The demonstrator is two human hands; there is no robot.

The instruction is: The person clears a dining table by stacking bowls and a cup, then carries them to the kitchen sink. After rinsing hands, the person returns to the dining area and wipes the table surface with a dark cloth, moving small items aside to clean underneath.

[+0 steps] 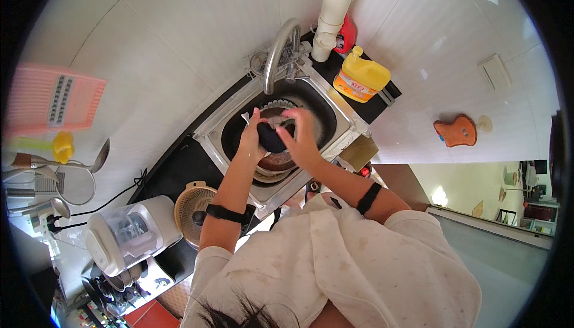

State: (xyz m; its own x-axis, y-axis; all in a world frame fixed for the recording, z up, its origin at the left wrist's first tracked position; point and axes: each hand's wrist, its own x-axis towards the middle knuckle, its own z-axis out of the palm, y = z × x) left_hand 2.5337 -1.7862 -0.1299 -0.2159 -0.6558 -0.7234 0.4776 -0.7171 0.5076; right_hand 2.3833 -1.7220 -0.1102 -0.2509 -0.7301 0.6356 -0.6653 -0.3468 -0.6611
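Over the sink (pixel 350 126), my left hand (pixel 250 139) is closed around a black rounded thing (pixel 272 139) whose kind I cannot make out. Close on its right side is my right hand (pixel 304 139), fingers curved and apart, the thumb tip at the black thing's edge. Whether that thumb presses on it is hard to tell. Beneath both hands a round vessel (pixel 270 176) with a brownish inside sits in the basin; my hands cover much of it. The curved metal tap (pixel 278 53) rises behind them, its spout end just beyond my fingers.
Right of the tap stand a yellow bottle (pixel 365 77) and a pale vertical pipe (pixel 336 5). A tan strainer basket (pixel 194 205) and a white appliance (pixel 134 232) occupy the left counter. Ladles (pixel 100 156) and a pink rack (pixel 54 98) hang on the left wall.
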